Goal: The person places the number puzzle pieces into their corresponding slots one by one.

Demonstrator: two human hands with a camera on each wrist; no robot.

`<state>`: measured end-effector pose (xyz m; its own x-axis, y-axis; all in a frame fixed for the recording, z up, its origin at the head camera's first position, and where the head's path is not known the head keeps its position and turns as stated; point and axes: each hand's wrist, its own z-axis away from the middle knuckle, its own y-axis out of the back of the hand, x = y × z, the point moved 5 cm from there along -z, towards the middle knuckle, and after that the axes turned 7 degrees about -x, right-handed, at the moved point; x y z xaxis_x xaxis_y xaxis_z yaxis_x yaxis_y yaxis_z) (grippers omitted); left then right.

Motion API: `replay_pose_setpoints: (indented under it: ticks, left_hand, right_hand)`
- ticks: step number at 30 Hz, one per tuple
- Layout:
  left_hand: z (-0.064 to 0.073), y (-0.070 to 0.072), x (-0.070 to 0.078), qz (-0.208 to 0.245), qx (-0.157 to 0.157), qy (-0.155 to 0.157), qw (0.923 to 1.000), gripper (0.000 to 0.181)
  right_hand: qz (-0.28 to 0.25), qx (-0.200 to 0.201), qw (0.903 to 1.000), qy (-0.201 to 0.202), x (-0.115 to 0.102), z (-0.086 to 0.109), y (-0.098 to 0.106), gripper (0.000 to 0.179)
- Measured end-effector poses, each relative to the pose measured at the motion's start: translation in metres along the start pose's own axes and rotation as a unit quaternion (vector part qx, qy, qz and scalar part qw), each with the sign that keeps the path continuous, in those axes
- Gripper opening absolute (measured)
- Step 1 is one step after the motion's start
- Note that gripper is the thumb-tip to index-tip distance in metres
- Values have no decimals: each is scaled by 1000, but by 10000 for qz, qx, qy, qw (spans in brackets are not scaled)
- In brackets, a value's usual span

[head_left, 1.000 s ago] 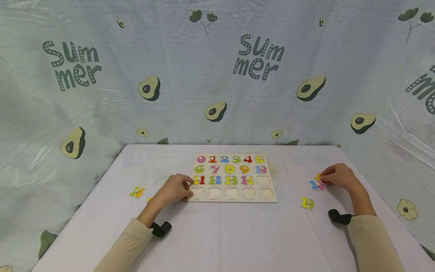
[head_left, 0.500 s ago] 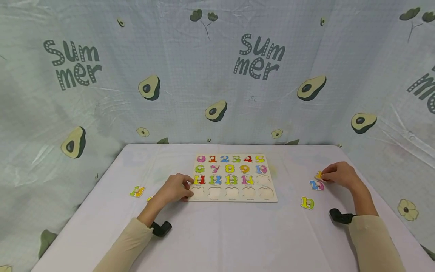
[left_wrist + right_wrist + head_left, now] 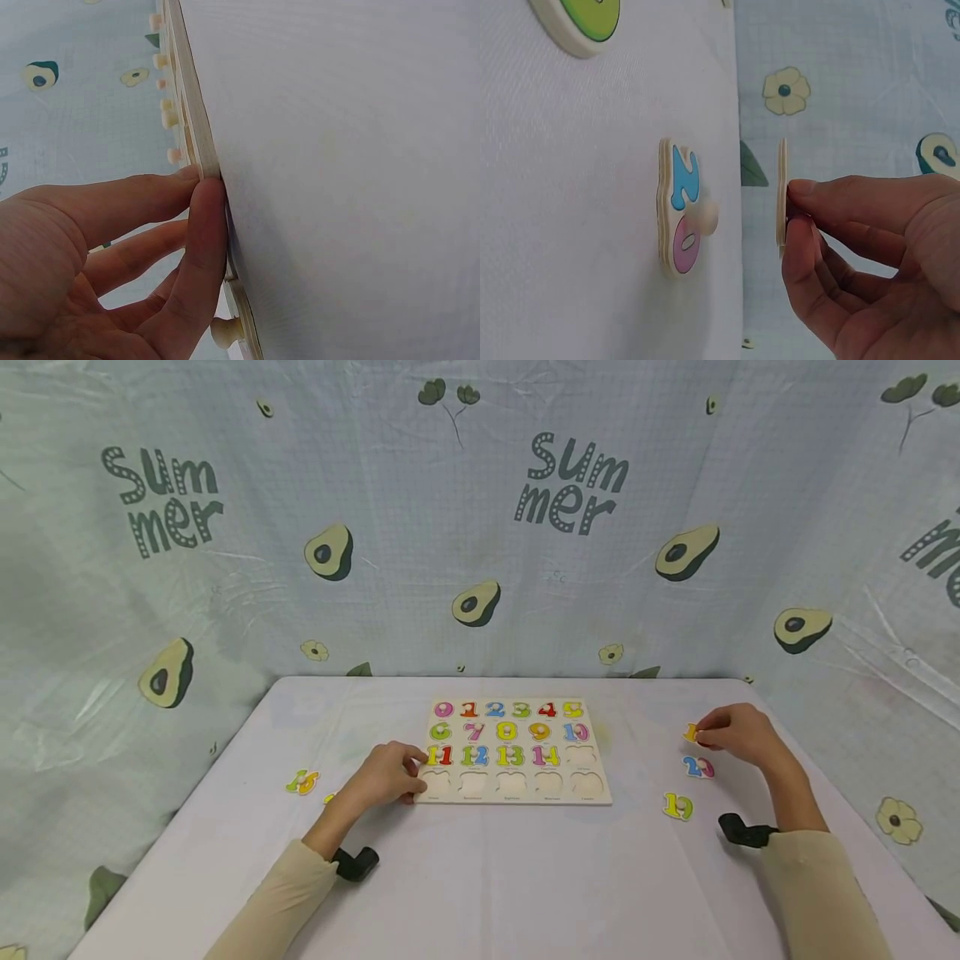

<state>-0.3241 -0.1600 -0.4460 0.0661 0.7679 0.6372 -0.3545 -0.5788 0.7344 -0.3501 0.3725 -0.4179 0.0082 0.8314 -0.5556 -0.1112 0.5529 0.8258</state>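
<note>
The wooden number puzzle board (image 3: 487, 777) lies on the table, its upper rows filled with knobbed numbers up to 14 and several recesses below bare. My left hand (image 3: 386, 774) pinches its left edge between thumb and finger; the left wrist view shows the fingertips (image 3: 206, 196) on the board's rim. At the right, my right hand (image 3: 741, 735) holds a number puzzle piece (image 3: 690, 732) with a yellow digit 1 showing, the rest hidden by the fingers. In the right wrist view this piece (image 3: 781, 199) is seen edge-on, lifted off the table.
The 20 piece (image 3: 699, 767) and the 19 piece (image 3: 678, 807) lie near my right hand. On the left are the 16 piece (image 3: 303, 782) and another yellow piece (image 3: 328, 798), mostly behind my left wrist. A printed curtain (image 3: 405, 610) hangs behind the table.
My right hand has lifted the yellow piece off the table and moved it slightly away and to the left, off the 20 piece. My left hand stays on the board's edge.
</note>
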Motion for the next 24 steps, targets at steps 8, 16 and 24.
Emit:
replay_pose_setpoints:
  ticks: [8, 16, 24]
  left_hand:
    - [-1, 1, 0, 10, -27, -8, 10000, 45]
    - [-2, 0, -1, -10, -49, 8, 10000, 45]
    - [-1, 2, 0, 9, -67, -23, 10000, 46]
  right_hand:
    - [214, -162, 9990, 358, -24, 1, 1, 27]
    - [251, -204, 9982, 509, -47, 0, -6, 25]
    - [266, -232, 9964, 766, -76, -1, -16, 21]
